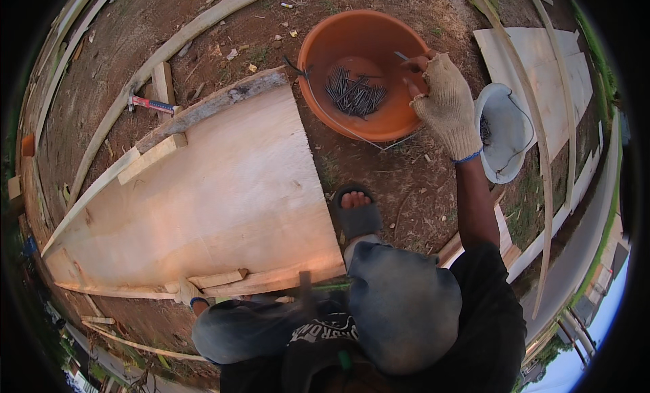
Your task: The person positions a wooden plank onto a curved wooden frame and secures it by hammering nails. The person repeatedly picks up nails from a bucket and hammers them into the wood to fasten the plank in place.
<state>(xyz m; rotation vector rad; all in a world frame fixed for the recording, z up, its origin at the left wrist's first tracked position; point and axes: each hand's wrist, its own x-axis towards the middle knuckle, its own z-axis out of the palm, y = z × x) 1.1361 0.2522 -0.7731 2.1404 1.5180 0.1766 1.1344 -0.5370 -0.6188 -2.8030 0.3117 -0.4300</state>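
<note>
My right hand, in a cream knitted glove with bare fingertips, is over the right rim of an orange bucket. Its fingers pinch a thin pale nail. Several dark nails lie heaped at the bottom of the bucket. Far to the lower left, my gloved left hand is closed about the end of a short wooden block, at the near edge of a large plywood sheet. Its fingers are small and partly hidden.
A claw hammer with a red and blue handle lies beyond the sheet. A whitish bucket with nails stands right of my wrist. Long timber strips and more plywood lie on the dirt. My sandalled foot is beside the sheet.
</note>
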